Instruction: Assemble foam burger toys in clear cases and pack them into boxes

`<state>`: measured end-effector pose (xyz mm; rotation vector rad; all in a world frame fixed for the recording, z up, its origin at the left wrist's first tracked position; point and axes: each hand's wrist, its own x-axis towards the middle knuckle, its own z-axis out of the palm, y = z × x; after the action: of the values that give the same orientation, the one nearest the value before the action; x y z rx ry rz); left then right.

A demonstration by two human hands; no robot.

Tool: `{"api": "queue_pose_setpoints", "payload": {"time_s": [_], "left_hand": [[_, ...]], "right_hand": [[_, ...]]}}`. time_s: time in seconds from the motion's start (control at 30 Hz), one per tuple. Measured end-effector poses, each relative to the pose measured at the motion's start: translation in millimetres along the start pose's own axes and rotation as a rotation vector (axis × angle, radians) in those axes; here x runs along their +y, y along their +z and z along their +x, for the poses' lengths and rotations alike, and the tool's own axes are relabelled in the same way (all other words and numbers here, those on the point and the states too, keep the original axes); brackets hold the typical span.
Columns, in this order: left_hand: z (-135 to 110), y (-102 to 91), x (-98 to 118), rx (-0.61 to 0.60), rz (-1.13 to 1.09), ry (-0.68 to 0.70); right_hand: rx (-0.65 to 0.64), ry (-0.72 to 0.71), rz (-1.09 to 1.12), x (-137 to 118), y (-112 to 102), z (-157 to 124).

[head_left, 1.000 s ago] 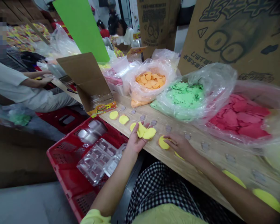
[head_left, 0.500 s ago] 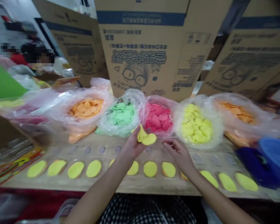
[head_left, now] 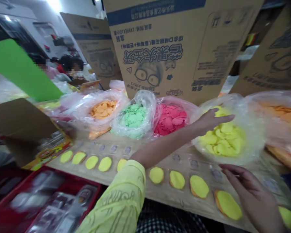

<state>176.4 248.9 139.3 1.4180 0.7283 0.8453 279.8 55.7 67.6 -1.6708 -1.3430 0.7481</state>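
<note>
My left hand [head_left: 212, 119] reaches across to the right over a plastic bag of soft yellow pieces [head_left: 224, 142]. Its fingers are apart, and nothing shows in them. Lower right, my right hand [head_left: 255, 192] hovers over the sheet with fingers curled and thumb and fingertips close together; anything between them is too small to make out. Beneath it lies a yellow oval piece [head_left: 229, 204] on an orange-edged one. Similar ovals, such as one yellow piece [head_left: 199, 186], form a row. Small clear hollows [head_left: 176, 158] run behind that row.
Open bags of pink pieces [head_left: 171, 118], green pieces [head_left: 133, 116] and orange pieces [head_left: 103, 110] stand behind the sheet. A large cardboard box [head_left: 157, 35] rises at the back. A red crate [head_left: 97, 191] with clear packs sits lower left. People are in the far background.
My left hand has moved right to the yellow bag, and the yellow pieces it held no longer show in it. My right hand has moved right and nearer. The view has turned.
</note>
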Motion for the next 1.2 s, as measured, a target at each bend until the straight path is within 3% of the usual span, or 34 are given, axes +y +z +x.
{"api": "queue_pose_setpoints", "payload": {"time_s": [0.07,0.27,0.33,0.4,0.57,0.73,0.87,1.07,1.2], "left_hand": [[-29,-30.1,8,-0.088,0.118,0.024],[-124,-153.7,35,0.211,0.386,0.182],[-162,-181.7,34,0.307,0.565,0.165],[-203,-195.9,27,0.363,0.738,0.108],[-292,-196.7,-23,0.297,1.024,-0.124],[-342,-194.2,-81,0.382,1.185,-0.246],[-357,-193.3,-98,0.379,1.306,-0.188],[-357,-186.9,-100,0.257,1.499,-0.205],[-359,-188.7,-101,0.276,1.440,-0.199]], "right_hand": [[-0.005,0.003,-0.024,0,3,5],[-0.060,-0.110,-0.128,-17,27,13],[-0.085,-0.149,-0.138,-23,37,14],[-0.117,-0.181,-0.135,-27,46,13],[-0.192,-0.266,-0.158,-26,64,10],[-0.220,-0.377,-0.173,-22,73,9],[-0.219,-0.479,-0.197,-20,75,7],[-0.267,-0.502,-0.209,-16,79,3],[-0.273,-0.509,-0.214,-15,78,5]]}}
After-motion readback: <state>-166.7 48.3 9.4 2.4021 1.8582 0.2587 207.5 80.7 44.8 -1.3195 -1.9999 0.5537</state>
